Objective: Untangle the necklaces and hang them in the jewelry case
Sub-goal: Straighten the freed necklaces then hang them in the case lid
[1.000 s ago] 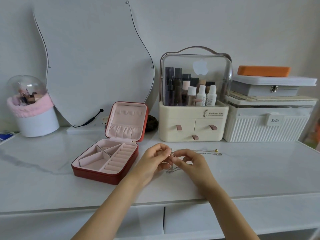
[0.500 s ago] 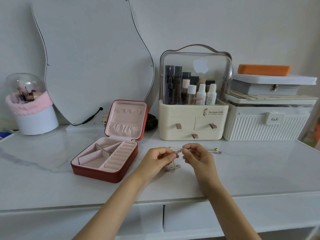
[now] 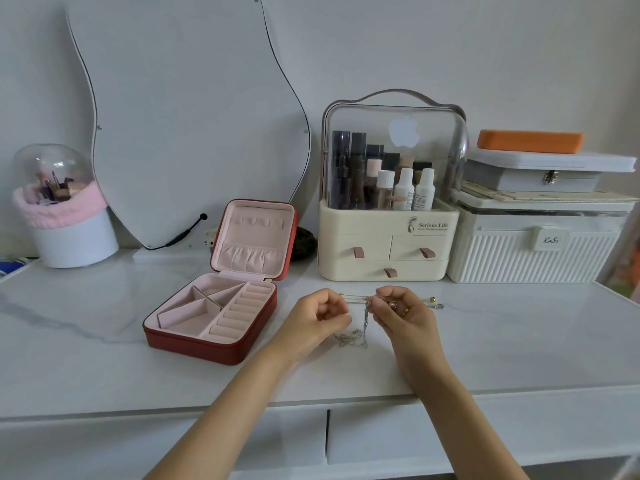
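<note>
Head view: the left hand (image 3: 320, 315) and right hand (image 3: 403, 311) are each pinching the tangled necklaces (image 3: 360, 318), stretching chains between them above the white table (image 3: 104, 368); the open jewelry case (image 3: 211, 320) is lying left, beyond.

Plain pale wall (image 3: 415, 46); wavy mirror (image 3: 180, 109) leaning; white marble-look vanity top (image 3: 86, 358), perhaps two drawers (image 3: 450, 434) below.

The necklaces (image 3: 360, 317) at frame centre are too fine to tell apart or count; curled fingers (image 3: 384, 308) hide their ends. The mirror (image 3: 180, 116) is cut off at the top edge.
</note>
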